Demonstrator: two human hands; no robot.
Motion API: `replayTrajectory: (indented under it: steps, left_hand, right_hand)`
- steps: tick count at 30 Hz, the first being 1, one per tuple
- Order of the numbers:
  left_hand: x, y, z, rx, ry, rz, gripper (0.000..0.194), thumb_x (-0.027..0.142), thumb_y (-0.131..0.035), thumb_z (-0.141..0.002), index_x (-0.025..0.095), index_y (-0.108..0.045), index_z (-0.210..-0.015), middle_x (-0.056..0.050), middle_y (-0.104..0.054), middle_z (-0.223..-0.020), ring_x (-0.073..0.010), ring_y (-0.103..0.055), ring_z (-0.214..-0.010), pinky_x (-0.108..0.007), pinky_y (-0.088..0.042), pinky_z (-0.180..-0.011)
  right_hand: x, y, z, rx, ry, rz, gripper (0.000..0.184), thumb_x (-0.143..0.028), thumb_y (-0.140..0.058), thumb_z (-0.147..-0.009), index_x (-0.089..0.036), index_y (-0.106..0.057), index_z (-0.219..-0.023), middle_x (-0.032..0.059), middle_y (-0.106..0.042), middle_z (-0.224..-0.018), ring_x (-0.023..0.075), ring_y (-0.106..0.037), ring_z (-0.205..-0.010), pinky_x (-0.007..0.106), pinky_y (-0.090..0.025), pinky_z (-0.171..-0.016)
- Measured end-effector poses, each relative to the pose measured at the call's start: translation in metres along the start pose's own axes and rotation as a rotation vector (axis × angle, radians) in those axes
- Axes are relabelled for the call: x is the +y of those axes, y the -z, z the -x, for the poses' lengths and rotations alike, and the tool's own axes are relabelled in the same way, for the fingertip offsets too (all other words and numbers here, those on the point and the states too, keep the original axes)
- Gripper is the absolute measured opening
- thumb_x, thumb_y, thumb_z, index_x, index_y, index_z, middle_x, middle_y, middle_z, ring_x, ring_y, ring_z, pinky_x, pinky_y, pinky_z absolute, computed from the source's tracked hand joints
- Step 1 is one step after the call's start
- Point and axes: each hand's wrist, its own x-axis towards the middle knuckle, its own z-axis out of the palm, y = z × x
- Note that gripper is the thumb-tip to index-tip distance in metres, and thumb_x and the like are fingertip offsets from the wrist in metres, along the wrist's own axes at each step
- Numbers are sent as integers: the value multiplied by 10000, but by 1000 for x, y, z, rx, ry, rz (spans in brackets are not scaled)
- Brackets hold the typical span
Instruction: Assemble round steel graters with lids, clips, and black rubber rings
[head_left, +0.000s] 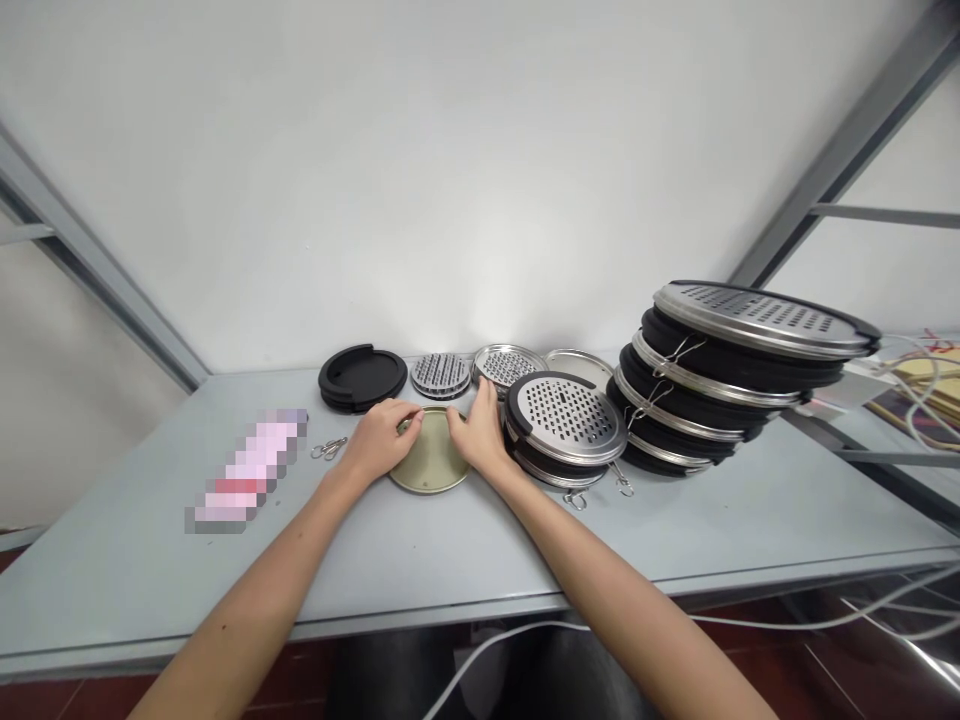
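Observation:
A shallow round metal lid point(431, 462), yellowish inside with a thin rim, lies on the table between my hands. My left hand point(381, 438) has its fingers closed at the lid's left rim, thumb toward the inside. On the right rim, my right hand point(478, 432) grips with the thumb inside and the fingers outside; part of that edge is hidden. Close by my right hand is a black-framed perforated metal disc point(568, 418) on top of a short stack. Behind the lid sit a slotted metal disc point(441, 374) and another perforated disc point(510, 366).
A tall leaning stack of black and silver round pieces point(720, 380) with wire clips stands right. Black rings point(362, 376) lie at back left. Small wire clips point(328, 449) and a blurred-out pink item point(251, 470) are left. White cable point(525, 630) hangs below the table edge.

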Motion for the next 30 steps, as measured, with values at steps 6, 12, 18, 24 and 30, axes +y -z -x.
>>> replayTrajectory:
  steps: [6,12,18,24,30]
  left_hand:
    - [0,-1,0,-36,-11,5,213,271,-504,-932,206,-707,-918,-64,-730,-891,-224,-655,-854,-356,-504,-786]
    - [0,-1,-1,-40,-22,16,197,256,-518,-923,208,-709,-914,-60,-735,-899,-224,-659,-859,-361,-507,-799]
    - [0,-1,-1,-54,-21,27,206,255,-510,-928,199,-708,-929,-61,-739,-916,-227,-659,-874,-369,-503,-825]
    - [-1,-4,-1,-54,-11,15,195,259,-522,-920,210,-710,-909,-59,-736,-910,-220,-665,-844,-360,-511,-803]
    - [1,-3,-1,-60,-7,21,216,273,-508,-927,197,-710,-920,-61,-738,-926,-223,-659,-866,-368,-507,-816]
  right_hand:
    - [0,2,1,-57,119,29,570,-272,-488,-865,-32,-442,-1380,241,-534,-1366,324,-478,-1313,468,-385,-1104]
    - [3,-1,2,-110,171,71,547,-267,-498,-877,-52,-474,-1379,212,-552,-1364,298,-489,-1295,439,-384,-1101]
    - [6,-4,-7,-159,176,203,557,-341,-503,-919,-47,-477,-1392,214,-499,-1423,301,-410,-1361,438,-297,-1160]
    - [9,-10,-23,-169,173,247,564,-347,-475,-950,-17,-450,-1406,228,-526,-1404,284,-430,-1354,418,-272,-1169]
    - [8,-13,-25,-174,182,271,565,-341,-475,-943,19,-475,-1378,253,-547,-1363,301,-463,-1313,420,-269,-1169]
